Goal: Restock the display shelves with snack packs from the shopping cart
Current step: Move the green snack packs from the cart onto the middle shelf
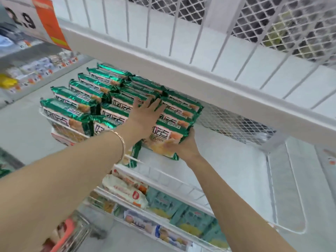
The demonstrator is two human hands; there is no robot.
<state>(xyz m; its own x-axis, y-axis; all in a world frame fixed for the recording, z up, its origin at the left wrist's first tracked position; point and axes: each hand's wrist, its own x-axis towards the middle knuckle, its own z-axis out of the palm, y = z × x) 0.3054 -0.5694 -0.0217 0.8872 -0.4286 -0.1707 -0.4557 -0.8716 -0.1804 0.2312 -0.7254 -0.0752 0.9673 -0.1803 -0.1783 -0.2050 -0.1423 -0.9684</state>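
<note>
Left hand [145,116] presses, right hand [182,145] grips snack packs [179,110]; six leftmost.

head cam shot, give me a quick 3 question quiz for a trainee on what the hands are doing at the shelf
1. True or false: the left hand lies with straight fingers on the green snack packs.
2. The bracelet is on: A the left wrist, B the right wrist, C neither.
3. What does the right hand grip?

Key: 1 true; 2 A; 3 the snack packs.
</note>
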